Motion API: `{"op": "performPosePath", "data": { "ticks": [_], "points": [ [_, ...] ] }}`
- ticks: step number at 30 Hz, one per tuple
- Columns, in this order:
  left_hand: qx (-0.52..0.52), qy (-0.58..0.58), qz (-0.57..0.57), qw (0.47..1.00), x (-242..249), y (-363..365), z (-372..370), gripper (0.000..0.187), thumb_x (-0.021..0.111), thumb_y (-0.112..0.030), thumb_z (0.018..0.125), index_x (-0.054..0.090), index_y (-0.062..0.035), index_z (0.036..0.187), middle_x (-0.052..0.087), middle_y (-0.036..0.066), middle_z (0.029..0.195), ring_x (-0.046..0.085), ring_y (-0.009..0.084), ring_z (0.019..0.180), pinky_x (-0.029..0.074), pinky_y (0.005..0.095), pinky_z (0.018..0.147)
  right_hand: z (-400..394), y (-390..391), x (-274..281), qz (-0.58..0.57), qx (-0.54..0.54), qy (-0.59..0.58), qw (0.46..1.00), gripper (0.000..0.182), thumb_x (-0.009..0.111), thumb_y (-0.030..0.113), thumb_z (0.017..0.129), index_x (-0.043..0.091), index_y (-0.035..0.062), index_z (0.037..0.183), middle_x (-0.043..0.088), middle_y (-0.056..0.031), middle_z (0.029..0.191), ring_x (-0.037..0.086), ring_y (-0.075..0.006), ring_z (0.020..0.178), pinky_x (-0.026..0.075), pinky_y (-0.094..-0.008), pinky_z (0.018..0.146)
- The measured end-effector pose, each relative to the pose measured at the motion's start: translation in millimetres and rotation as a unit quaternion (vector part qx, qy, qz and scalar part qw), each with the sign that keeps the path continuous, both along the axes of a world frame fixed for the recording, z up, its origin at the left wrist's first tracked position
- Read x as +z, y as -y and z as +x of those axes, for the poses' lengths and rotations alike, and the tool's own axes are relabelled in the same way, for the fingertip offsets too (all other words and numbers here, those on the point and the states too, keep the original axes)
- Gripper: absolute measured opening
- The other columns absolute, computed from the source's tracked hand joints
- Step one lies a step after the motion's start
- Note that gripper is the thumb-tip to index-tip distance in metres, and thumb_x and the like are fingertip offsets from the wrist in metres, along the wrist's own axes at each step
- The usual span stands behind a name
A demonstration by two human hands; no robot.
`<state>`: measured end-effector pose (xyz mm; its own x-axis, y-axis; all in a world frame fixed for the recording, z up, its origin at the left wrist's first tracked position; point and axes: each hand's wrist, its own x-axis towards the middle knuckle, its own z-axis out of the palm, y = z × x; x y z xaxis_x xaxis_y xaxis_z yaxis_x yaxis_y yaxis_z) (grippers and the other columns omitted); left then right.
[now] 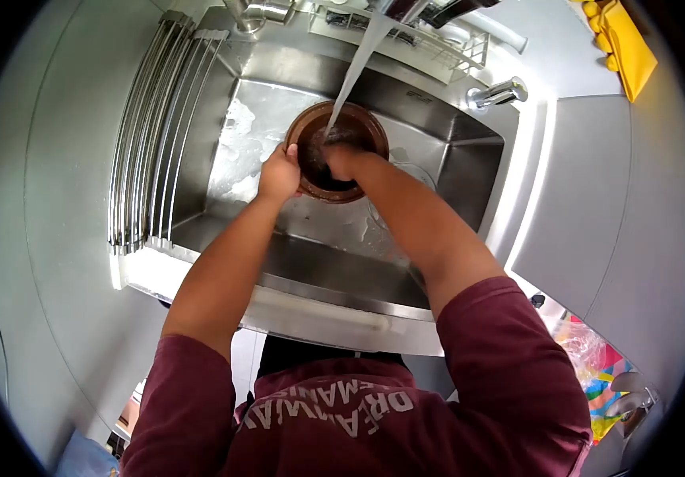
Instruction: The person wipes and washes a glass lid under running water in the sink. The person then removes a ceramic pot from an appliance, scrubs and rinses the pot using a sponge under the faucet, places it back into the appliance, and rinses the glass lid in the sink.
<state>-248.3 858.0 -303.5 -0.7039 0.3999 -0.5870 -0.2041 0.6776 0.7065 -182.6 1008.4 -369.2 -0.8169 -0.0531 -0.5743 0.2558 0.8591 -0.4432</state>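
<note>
A round brown bowl (376,129) is held low inside the stainless steel sink (469,171), its opening facing up. My left hand (280,172) grips its left rim, thumb on the edge and fingers around the outside. Into the bowl reaches my right hand (342,161), whose fingers are hidden by the dark inside and running water. From the faucet (398,8) a stream of water (354,71) falls into the bowl close to that hand. A faint clear round thing (431,179) lies in the sink, partly behind my right forearm.
A roll-up metal rack (150,135) covers the sink's left edge. Behind the sink are a wire basket (469,56) and a chrome fitting (498,94). Yellow gloves (627,48) lie at the far right. A colourful plastic bag (597,366) is below the counter.
</note>
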Motion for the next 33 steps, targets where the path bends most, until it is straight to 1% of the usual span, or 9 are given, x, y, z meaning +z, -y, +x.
{"op": "performPosePath", "data": {
  "ticks": [5,8,12,17,21,23,29,31,33],
  "points": [
    [0.038,0.025,-0.013,0.999,8,-5,10,0.039,0.037,-0.035,0.098,0.053,-0.0027,0.112,0.063,0.018,0.077,0.062,0.0262,0.049,0.052,0.0337,0.042,-21,30,9,0.032,-0.354,-0.159,0.921,0.022,0.050,0.016,0.085,0.069,0.0053,0.087,0.066,-0.0203,0.094,0.063,-0.0311,0.093,0.048,-0.0406,0.084],
    [0.015,-0.012,-0.007,1.000,2,1,5,0.039,0.037,-0.035,0.098,0.052,-0.0028,0.113,0.063,0.018,0.076,0.061,0.0263,0.048,0.052,0.0339,0.042,-17,16,-12,-0.122,-0.046,-0.055,0.990,0.033,0.042,0.025,0.089,0.069,0.0042,0.091,0.064,-0.0203,0.098,0.063,-0.0318,0.093,0.048,-0.0407,0.082],
    [0.022,0.012,-0.012,1.000,3,-2,5,0.037,0.037,-0.034,0.098,0.052,-0.0020,0.109,0.062,0.020,0.077,0.062,0.0275,0.049,0.051,0.0347,0.041,-30,4,24,-0.001,-0.280,0.016,0.960,0.026,0.044,0.017,0.088,0.067,0.0044,0.094,0.063,-0.0155,0.105,0.061,-0.0295,0.096,0.046,-0.0409,0.087],
    [0.032,-0.008,-0.021,0.999,-2,1,9,0.038,0.037,-0.036,0.098,0.052,-0.0016,0.106,0.062,0.020,0.080,0.063,0.0294,0.051,0.052,0.0355,0.041,-16,9,-15,-0.142,-0.026,-0.065,0.987,0.027,0.045,0.021,0.086,0.067,0.0061,0.093,0.065,-0.0166,0.099,0.062,-0.0305,0.097,0.048,-0.0418,0.080],
    [0.046,-0.040,-0.021,0.998,-4,-3,13,0.038,0.037,-0.036,0.097,0.054,-0.0025,0.105,0.062,0.020,0.081,0.063,0.0292,0.052,0.052,0.0336,0.038,-37,9,-32,0.190,0.113,-0.118,0.968,0.025,0.048,0.022,0.087,0.068,0.0077,0.093,0.065,-0.0131,0.101,0.063,-0.0259,0.096,0.048,-0.0364,0.079],
    [0.062,-0.012,-0.034,0.997,5,-7,11,0.038,0.038,-0.035,0.097,0.055,-0.0035,0.106,0.063,0.021,0.085,0.064,0.0333,0.062,0.053,0.0380,0.047,-25,27,-60,0.282,-0.096,-0.120,0.947,0.026,0.048,0.021,0.087,0.069,0.0070,0.094,0.064,-0.0138,0.104,0.063,-0.0246,0.098,0.048,-0.0362,0.082],
    [0.012,-0.126,-0.056,0.990,-21,-9,23,0.036,0.039,-0.034,0.096,0.058,-0.0060,0.110,0.062,0.023,0.099,0.057,0.0427,0.095,0.045,0.0466,0.082,-12,26,-11,0.020,0.015,0.137,0.990,0.057,0.065,0.010,0.077,0.046,0.0066,0.130,0.061,-0.0164,0.114,0.061,-0.0316,0.097,0.047,-0.0389,0.083],
    [0.014,-0.148,-0.043,0.988,-21,-7,26,0.039,0.037,-0.035,0.097,0.057,-0.0056,0.112,0.062,0.024,0.101,0.057,0.0441,0.096,0.044,0.0460,0.084,-7,33,-40,-0.196,-0.387,0.021,0.901,0.051,0.067,0.012,0.077,0.049,0.0050,0.125,0.061,-0.0160,0.111,0.062,-0.0293,0.096,0.047,-0.0368,0.085],
    [-0.001,-0.115,-0.041,0.993,-27,-5,24,0.042,0.036,-0.037,0.097,0.057,-0.0045,0.113,0.061,0.025,0.102,0.056,0.0444,0.097,0.044,0.0457,0.084,-7,41,-40,-0.336,-0.696,-0.165,0.613,0.045,0.068,0.014,0.077,0.052,0.0042,0.118,0.062,-0.0151,0.107,0.062,-0.0284,0.092,0.048,-0.0336,0.083]
  ]
}}
